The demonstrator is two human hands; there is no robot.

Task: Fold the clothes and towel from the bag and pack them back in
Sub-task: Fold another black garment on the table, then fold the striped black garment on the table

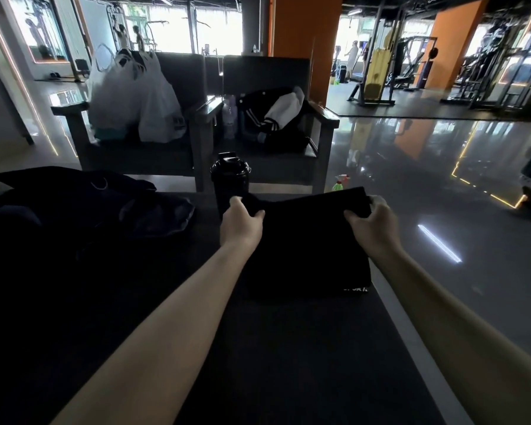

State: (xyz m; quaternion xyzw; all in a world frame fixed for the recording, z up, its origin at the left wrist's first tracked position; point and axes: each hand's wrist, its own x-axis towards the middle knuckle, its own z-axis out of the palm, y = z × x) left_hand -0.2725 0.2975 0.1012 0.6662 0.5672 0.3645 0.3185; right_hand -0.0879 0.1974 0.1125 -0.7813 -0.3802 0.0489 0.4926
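Sprawling over the left of the worktop [258, 363], a dark heap [74, 207] of bag and loose clothes lies crumpled, too dim to tell one piece from another. Right of it a black shaker [230, 179] stands upright, just beyond the left hand [241, 223]. That hand's fingers [237, 201] curl over the far left corner of a black cloth [307, 240], with the thumb on top, so the corner is pinched between them.

The cloth lies between the two hands, near the worktop's right edge. It is folded into a flat, roughly square shape, plain black and matte. Its near right corner carries small white lettering, too blurred to read. Whether it is the towel or a garment I cannot tell.

The right hand [373, 222] pinches the far right corner the same way, fingers [379, 200] hooked over the edge and thumb pressed on top. Past that corner a green spray bottle [340, 184] stands on the glossy floor [442, 179].
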